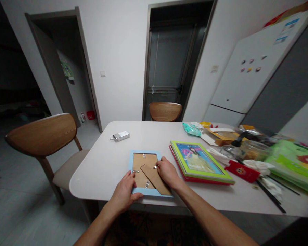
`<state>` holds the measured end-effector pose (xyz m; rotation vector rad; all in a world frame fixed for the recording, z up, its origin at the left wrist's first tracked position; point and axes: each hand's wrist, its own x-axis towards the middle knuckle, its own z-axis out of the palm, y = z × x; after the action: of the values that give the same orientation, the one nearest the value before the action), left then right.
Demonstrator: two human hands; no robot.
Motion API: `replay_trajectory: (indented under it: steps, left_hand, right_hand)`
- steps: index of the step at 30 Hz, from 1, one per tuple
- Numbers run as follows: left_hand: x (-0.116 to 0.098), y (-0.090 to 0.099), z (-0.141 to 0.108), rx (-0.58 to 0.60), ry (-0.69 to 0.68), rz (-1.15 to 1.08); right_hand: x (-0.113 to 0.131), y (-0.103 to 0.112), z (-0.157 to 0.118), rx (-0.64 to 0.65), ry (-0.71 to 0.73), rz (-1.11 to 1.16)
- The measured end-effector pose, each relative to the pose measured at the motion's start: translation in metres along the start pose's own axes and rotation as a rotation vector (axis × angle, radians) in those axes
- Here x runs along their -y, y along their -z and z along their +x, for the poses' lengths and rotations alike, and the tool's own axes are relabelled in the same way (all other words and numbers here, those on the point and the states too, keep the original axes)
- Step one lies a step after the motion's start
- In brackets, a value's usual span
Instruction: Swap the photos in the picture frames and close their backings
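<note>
A light blue picture frame (pixel 131 160) lies back side up near the table's front edge. Its brown backing board (pixel 138 160) has small metal clips around the rim and a slanting brown stand leg (pixel 154 177). My left hand (pixel 125 189) grips the frame's lower left corner, fingers along the left side and thumb on the bottom edge. At the right rim, my right hand (pixel 166 171) has its fingers bent and closed on a metal clip (pixel 155 167); the fingertips partly cover it. To the right, a green picture frame (pixel 202 160) with a picture of a figure in a dress lies on a red one (pixel 188 178).
A small silver-white device (pixel 121 136) lies at the table's back left. Clutter fills the right side: a red packet (pixel 242 171), a glass jar (pixel 255 150), crumpled tissues and a green package (pixel 295 164). Wooden chairs stand at the left (pixel 46 133) and far side (pixel 165 111).
</note>
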<state>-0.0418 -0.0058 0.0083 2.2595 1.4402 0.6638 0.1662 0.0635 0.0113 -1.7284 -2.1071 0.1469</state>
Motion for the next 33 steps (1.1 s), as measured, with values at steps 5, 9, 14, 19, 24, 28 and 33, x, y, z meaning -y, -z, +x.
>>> replay_trajectory:
  steps: [5, 9, 14, 19, 24, 28, 33]
  left_hand:
    - [0.003, -0.003, -0.003, -0.025, 0.004, -0.044]
    - [0.005, -0.006, -0.005, -0.059, 0.008, -0.063]
    - [0.006, -0.009, -0.005, -0.081, -0.005, -0.052]
    - [0.007, -0.010, -0.005, -0.094, -0.003, -0.051]
    - [0.007, -0.009, -0.006, -0.097, -0.012, -0.067]
    - [0.006, -0.010, -0.006, -0.100, 0.006, -0.072]
    - [0.003, -0.009, -0.006, -0.114, 0.006, -0.092]
  right_hand:
    - [0.002, 0.005, -0.005, -0.005, 0.057, 0.010]
    - [0.011, 0.013, -0.022, 0.066, 0.287, 0.128]
    - [0.024, 0.010, -0.031, 0.184, 0.487, 0.177]
    - [0.029, 0.001, -0.028, 0.131, 0.453, 0.185]
    - [0.035, -0.001, -0.021, 0.109, 0.404, 0.202]
    - [0.049, -0.012, -0.008, 0.057, 0.310, 0.147]
    - [0.066, -0.029, 0.007, 0.043, 0.292, 0.053]
